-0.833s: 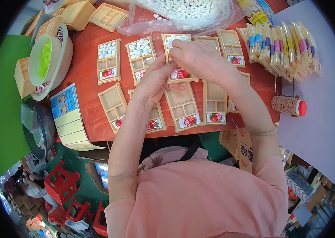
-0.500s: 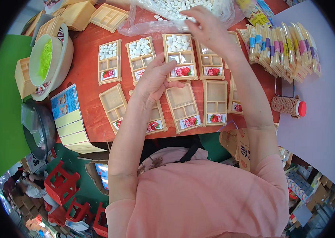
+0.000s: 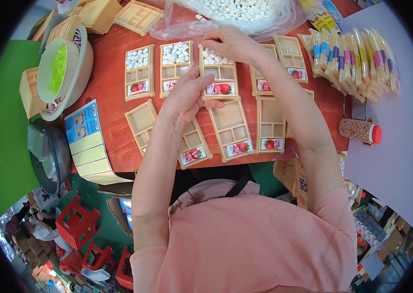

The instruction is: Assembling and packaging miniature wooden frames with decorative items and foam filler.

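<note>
My left hand (image 3: 187, 97) grips the lower left edge of a beige compartment tray (image 3: 219, 100), thumb over the rim and fingers reaching beneath it. White marshmallows (image 3: 213, 59) fill this tray's large top compartment, and a packet with a strawberry picture (image 3: 221, 89) lies in the bottom one. My right hand (image 3: 231, 45) is over the marshmallows, its fingers bent down and partly hiding them; it appears open, fingertips touching the pile. To the left, two more trays (image 3: 139, 96) hold marshmallows and strawberry packets. Several other trays (image 3: 227, 115) have strawberry packets but no marshmallows.
A clear plastic bag (image 3: 167, 30) of marshmallows lies at the back. Stacked packs with coloured bands (image 3: 350, 58) and a red-lidded jar (image 3: 360, 131) stand right. On the left are nested bowls (image 3: 82, 73), a label sheet (image 3: 86, 146) and a dark basin (image 3: 50, 161).
My right hand has come left and down from near the bag onto the marshmallows in the held tray. My left hand keeps its grip. The view has shifted slightly.
</note>
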{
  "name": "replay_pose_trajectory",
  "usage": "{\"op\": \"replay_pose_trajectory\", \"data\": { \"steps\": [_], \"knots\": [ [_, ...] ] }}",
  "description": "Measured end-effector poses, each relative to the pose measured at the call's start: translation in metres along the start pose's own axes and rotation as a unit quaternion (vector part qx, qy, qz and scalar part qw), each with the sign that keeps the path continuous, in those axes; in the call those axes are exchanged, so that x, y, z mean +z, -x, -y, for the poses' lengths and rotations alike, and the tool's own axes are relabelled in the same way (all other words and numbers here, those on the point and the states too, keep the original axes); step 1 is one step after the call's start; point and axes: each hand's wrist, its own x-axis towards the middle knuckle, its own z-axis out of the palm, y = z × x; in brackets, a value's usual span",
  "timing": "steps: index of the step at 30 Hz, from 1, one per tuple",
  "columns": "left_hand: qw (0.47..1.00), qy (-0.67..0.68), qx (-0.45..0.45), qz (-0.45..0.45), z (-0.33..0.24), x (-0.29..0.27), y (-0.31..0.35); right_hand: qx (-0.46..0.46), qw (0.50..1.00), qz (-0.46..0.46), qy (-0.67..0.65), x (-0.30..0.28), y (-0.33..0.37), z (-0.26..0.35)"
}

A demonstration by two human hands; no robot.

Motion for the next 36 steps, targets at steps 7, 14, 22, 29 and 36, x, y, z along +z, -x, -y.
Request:
{"op": "replay_pose_trajectory", "data": {
  "steps": [7,14,22,29,36],
  "knots": [
    [0.942,-0.267,0.075,-0.186,-0.004,0.014,0.019,-0.077,0.993,-0.051,0.067,0.013,-0.009,-0.007],
    [0.708,-0.608,0.271,-0.238,0.011,0.013,0.028,-0.147,0.963,-0.154,0.165,0.032,-0.007,-0.01],
    [0.582,-0.732,0.228,-0.271,0.014,0.029,0.024,-0.138,0.91,-0.257,0.293,0.034,0.002,-0.009],
    [0.771,-0.536,0.3,-0.167,0.013,0.071,-0.004,-0.016,0.977,-0.206,0.054,-0.053,0.045,-0.023],
    [0.72,-0.621,0.252,-0.18,0.035,0.083,-0.067,-0.033,0.936,-0.146,0.319,-0.05,0.069,-0.065]
  ]
}}
